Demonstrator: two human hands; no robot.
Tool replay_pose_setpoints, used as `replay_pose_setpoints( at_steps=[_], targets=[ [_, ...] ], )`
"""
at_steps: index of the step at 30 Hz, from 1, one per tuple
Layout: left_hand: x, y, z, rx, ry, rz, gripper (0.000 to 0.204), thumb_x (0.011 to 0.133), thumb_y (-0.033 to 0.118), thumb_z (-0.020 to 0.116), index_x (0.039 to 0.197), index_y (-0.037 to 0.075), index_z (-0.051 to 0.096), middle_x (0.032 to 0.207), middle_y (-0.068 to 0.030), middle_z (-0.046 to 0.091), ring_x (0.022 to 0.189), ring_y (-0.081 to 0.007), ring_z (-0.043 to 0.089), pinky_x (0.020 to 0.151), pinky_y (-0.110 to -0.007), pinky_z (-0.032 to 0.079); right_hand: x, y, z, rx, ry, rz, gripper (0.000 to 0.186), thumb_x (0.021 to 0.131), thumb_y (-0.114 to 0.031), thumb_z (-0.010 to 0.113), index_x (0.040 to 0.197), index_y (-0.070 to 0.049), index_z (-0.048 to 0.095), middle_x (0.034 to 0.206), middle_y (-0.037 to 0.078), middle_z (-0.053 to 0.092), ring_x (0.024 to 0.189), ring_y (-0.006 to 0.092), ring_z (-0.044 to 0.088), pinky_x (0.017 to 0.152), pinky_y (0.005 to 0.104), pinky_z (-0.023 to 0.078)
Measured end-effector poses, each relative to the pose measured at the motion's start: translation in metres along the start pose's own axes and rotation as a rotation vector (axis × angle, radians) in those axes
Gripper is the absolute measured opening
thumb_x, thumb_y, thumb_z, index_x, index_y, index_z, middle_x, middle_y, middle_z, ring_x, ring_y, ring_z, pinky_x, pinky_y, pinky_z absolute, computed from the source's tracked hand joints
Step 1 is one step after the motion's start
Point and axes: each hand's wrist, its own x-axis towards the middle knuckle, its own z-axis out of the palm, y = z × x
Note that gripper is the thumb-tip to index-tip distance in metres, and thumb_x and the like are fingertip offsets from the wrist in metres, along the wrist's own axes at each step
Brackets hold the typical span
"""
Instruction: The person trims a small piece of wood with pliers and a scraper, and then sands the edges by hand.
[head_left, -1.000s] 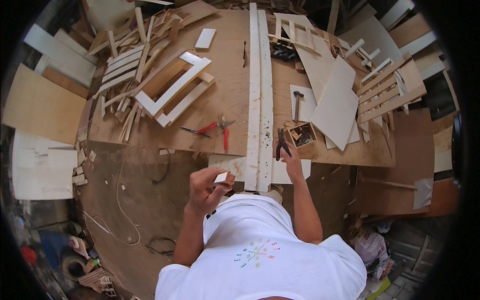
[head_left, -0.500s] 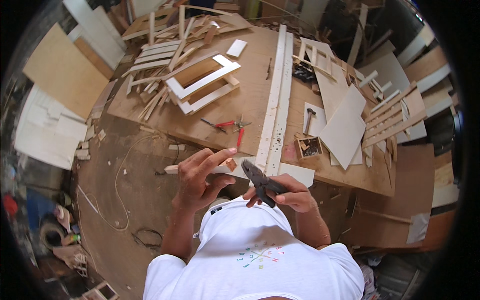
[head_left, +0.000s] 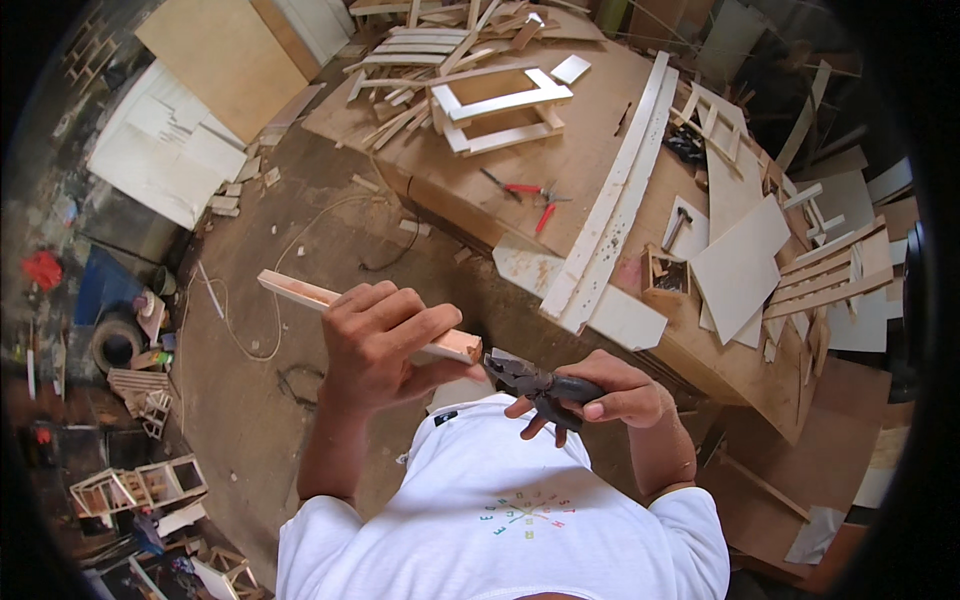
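My left hand (head_left: 378, 342) is closed around a wooden strip (head_left: 296, 288), which slants from upper left down toward the middle in front of my shirt. Its near end, with a rough reddish-brown face, sticks out past my fingers. In my right hand (head_left: 622, 390) is a pair of combination pliers (head_left: 522, 374) with black handles. The pliers' jaws point left, right at the end of the strip; whether they touch it I cannot tell. Part of the handles is hidden by my fingers.
Ahead stands a wooden workbench (head_left: 590, 150) bearing a white frame (head_left: 505, 100), red-handled tools (head_left: 545, 212), a long white board (head_left: 615, 195), a hammer (head_left: 677, 228) and a small box of nails (head_left: 665, 273). Wood scraps and a cable (head_left: 280, 325) lie on the floor at left.
My left hand has closed more firmly round the strip, which now tilts, its far end raised at left. The pliers have turned more level, jaws nearer the strip's end. The view has shifted left.
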Motion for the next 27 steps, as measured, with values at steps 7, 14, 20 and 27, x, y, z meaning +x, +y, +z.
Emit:
replay_pose_setpoints(
  at_steps=[7, 14, 20, 27],
  targets=[
    [-0.032, 0.019, -0.026, 0.029, -0.026, 0.004, 0.057, 0.079, 0.072, 0.075, 0.090, 0.016, 0.077, 0.062, 0.0028, 0.055, 0.054, -0.0159, 0.054, 0.052, -0.033, 0.040, -0.003, 0.011, 0.025, 0.059, -0.075, 0.067, 0.069, 0.098, -0.038, 0.068, 0.143, 0.011, 0.052, 0.134, 0.027, 0.065, 0.116, 0.0341, 0.072, 0.077, 0.0371, 0.066],
    [-0.042, 0.008, -0.052, 0.134, -0.063, 0.037, 0.051, 0.075, 0.065, 0.081, 0.091, 0.017, 0.075, 0.066, 0.0051, 0.051, 0.057, -0.0142, 0.051, 0.054, -0.032, 0.039, 0.018, -0.004, 0.042, 0.032, 0.001, 0.274, 0.063, 0.101, -0.037, 0.065, 0.142, 0.010, 0.055, 0.129, 0.024, 0.069, 0.112, 0.0300, 0.073, 0.074, 0.0343, 0.066],
    [-0.050, -0.037, -0.071, 0.181, -0.096, 0.078, 0.048, 0.079, 0.064, 0.077, 0.092, 0.018, 0.075, 0.066, 0.0046, 0.047, 0.058, -0.0140, 0.051, 0.054, -0.032, 0.040, 0.070, -0.026, 0.058, -0.052, 0.164, 0.524, 0.055, 0.108, -0.043, 0.056, 0.133, 0.005, 0.064, 0.122, 0.016, 0.073, 0.105, 0.0215, 0.075, 0.070, 0.0313, 0.062],
    [-0.053, -0.118, -0.110, 0.221, -0.118, 0.107, 0.044, 0.081, 0.062, 0.074, 0.087, 0.019, 0.071, 0.065, 0.0056, 0.045, 0.057, -0.0132, 0.050, 0.052, -0.030, 0.037, 0.166, -0.025, 0.054, -0.116, 0.149, 0.540, 0.050, 0.111, -0.043, 0.049, 0.120, 0.002, 0.069, 0.111, 0.012, 0.074, 0.097, 0.0162, 0.072, 0.073, 0.0303, 0.055]
  ],
)
